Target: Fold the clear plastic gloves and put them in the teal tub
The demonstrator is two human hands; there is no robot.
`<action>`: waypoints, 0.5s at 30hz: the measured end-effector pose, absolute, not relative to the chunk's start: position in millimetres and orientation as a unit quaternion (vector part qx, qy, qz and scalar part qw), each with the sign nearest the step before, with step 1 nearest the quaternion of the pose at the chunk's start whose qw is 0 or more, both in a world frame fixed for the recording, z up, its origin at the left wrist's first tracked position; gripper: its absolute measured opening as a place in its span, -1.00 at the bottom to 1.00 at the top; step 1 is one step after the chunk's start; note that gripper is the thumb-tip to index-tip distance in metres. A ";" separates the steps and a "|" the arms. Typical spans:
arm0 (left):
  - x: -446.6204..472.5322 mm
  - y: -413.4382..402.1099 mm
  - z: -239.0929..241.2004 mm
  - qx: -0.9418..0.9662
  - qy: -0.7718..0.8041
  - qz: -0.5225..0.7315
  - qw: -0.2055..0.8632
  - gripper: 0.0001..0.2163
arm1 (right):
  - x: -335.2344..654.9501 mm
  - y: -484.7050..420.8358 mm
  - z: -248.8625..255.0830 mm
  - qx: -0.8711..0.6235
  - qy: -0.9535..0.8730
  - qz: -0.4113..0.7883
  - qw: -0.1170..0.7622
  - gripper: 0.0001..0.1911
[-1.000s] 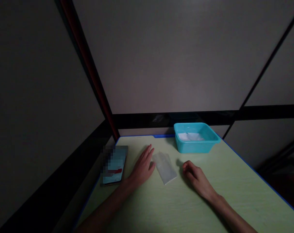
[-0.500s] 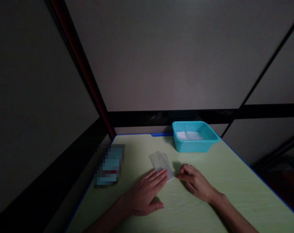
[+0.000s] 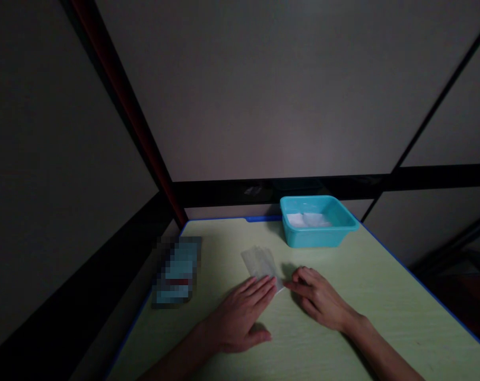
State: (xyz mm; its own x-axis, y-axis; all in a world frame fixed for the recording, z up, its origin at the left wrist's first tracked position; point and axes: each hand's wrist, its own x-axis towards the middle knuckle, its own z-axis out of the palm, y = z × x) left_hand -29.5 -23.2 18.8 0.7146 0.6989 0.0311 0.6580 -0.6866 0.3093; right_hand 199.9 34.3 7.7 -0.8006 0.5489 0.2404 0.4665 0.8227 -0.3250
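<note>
A thin, see-through whitish sheet (image 3: 259,260), perhaps a small plastic bag, lies on the pale green table (image 3: 382,296); its near part is covered by fingers. My left hand (image 3: 243,315) rests flat across that near part, fingers stretched out and the thumb apart. At the sheet's near right corner, the index fingertip of my right hand (image 3: 321,297) touches or nearly touches the edge. The other fingers of that hand are curled, its thumb sits apart from the index finger, and I see nothing gripped in it.
A turquoise plastic basin (image 3: 317,238) stands at the back right of the table, with white folded pieces (image 3: 309,219) inside. A pixelated flat item (image 3: 178,272) lies at the left edge. Behind the table rises a grey panelled wall (image 3: 264,95).
Both hands stay at the sheet in nearly the same pose. The left hand has slid very slightly right; the view has shifted a little.
</note>
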 end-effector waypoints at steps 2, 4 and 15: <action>-29.6 -23.4 18.6 0.916 0.371 0.074 0.135 -0.34 | 198.6 34.0 7.6 -0.273 -0.942 0.125 0.149 -0.61; -29.6 -23.8 18.4 0.917 0.370 0.077 0.130 -0.34 | 197.5 33.8 7.7 -0.279 -0.941 0.129 0.141 -0.62; -47.7 -9.7 12.5 0.901 0.415 0.069 0.103 -0.36 | 197.7 34.3 7.1 -0.276 -0.939 0.136 0.154 -0.67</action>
